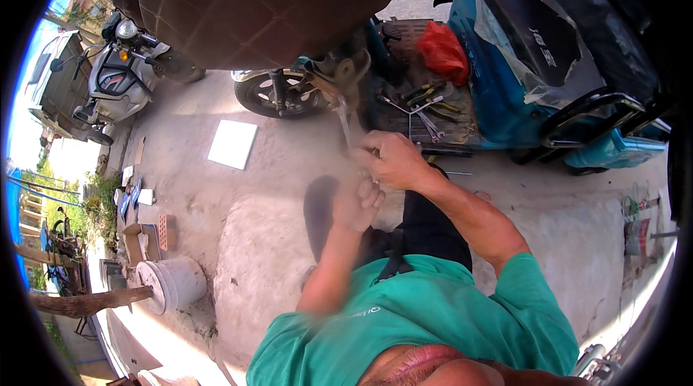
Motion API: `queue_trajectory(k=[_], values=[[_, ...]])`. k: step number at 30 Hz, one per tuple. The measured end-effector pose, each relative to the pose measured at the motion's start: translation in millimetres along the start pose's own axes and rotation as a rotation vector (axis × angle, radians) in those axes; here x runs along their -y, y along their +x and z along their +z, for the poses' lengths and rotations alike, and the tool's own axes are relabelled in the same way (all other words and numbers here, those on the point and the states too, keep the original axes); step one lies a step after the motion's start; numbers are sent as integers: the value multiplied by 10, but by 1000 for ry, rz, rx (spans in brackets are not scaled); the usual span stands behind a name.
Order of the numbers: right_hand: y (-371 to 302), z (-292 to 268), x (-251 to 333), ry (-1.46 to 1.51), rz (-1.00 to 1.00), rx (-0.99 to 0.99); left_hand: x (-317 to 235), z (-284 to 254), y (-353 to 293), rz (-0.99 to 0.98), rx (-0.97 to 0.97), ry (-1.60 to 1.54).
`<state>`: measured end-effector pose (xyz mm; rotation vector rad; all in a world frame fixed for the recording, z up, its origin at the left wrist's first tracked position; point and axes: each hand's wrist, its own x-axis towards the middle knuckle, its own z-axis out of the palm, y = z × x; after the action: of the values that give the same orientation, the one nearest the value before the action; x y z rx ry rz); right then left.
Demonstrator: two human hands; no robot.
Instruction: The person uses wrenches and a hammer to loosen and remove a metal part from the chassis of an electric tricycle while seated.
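My right hand (395, 160) is closed, thumb and fingers pinched together in front of a blue electric vehicle. A narrow light metallic piece (343, 117) runs up from near its fingertips toward the vehicle's front; blur hides its kind and whether I hold it. Just below, my left hand (357, 204) is curled closed and smeared by motion, and anything inside it is hidden. Beyond my right hand, the vehicle's footboard (462, 113) carries a three-armed socket wrench (410, 113), several spanners (432, 126), pliers (446, 106) and a red plastic bag (442, 53).
A dark quilted cover (274, 7) overhangs the front wheel (278, 95). On the concrete lies a white square panel (232, 144). At left stand a white motorcycle (119, 86), a brick (167, 233) and a lidded white bucket (180, 285) beside a wooden pole (86, 303).
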<state>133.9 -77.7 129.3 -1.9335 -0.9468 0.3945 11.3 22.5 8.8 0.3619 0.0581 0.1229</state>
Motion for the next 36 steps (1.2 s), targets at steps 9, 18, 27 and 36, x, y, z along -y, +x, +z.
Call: queue_trajectory(k=[9,18,27,36], values=[[-96,370,-165,139,167,122,-1330,-260,611,162,-384,238],[-769,373,-1045,172,383,169,-2264,1147,693,579,-61,761],[-963,568,-1454,352,369,135,-791,1945,167,1105,-60,1668],[-833,147,-1319,372,297,63,56,1030,-40,1065,-23,1761]])
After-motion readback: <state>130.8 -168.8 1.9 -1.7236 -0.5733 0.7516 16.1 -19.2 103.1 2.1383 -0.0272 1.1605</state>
